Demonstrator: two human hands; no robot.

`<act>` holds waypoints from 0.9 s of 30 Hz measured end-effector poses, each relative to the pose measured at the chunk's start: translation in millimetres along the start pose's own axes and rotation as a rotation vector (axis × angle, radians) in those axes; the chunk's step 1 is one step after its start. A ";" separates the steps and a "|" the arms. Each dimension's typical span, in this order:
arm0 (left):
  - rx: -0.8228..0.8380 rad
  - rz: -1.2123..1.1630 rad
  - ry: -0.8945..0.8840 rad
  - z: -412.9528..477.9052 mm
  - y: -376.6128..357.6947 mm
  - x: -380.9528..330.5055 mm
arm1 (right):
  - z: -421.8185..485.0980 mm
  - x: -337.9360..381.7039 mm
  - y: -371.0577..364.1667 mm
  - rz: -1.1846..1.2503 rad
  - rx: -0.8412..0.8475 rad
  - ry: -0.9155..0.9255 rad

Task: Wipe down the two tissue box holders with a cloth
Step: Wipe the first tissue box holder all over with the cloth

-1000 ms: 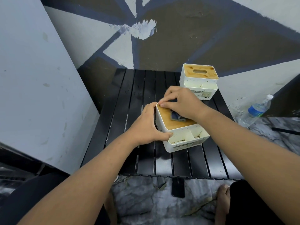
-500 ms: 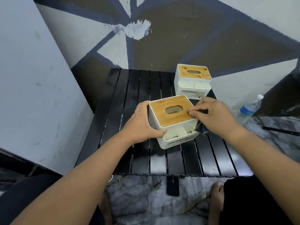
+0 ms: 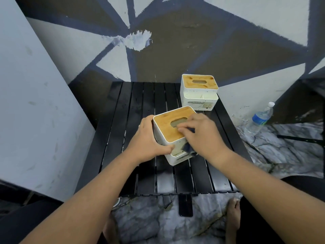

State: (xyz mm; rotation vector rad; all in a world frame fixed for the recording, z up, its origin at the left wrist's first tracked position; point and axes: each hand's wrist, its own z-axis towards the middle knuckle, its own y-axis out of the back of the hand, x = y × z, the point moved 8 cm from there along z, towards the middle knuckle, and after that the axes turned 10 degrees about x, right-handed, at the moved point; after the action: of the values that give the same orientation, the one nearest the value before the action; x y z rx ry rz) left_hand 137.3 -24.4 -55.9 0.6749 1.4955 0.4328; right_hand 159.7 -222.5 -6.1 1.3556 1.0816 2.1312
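Observation:
A white tissue box holder with a wooden lid [image 3: 167, 127] stands in the middle of the black slatted table [image 3: 140, 106]. My left hand [image 3: 146, 142] grips its left side and front corner. My right hand [image 3: 202, 136] lies over the lid's right part and holds a dark blue cloth [image 3: 188, 148], which hangs down the holder's front right. A second holder of the same kind [image 3: 199, 93] stands at the table's far right corner, untouched.
A plastic water bottle [image 3: 261, 118] stands on the marble-patterned floor to the right of the table. A dark phone [image 3: 185, 205] lies on the floor under the table's near edge. A painted wall rises right behind the table, a grey panel at the left.
My right hand has moved with the cloth from the holder's right side back over the lid and front right corner. My left hand keeps its grip on the holder.

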 end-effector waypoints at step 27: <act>0.029 -0.021 -0.002 0.1 0.7 1.2 | 80.9 -36.8 24.4 -0.028 0.126 -0.074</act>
State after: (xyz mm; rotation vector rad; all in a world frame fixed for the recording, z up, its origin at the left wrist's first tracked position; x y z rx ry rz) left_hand 137.5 -23.0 -56.3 0.6817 1.5085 0.3949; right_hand 250.1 -230.3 10.3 1.4544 1.2161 2.0059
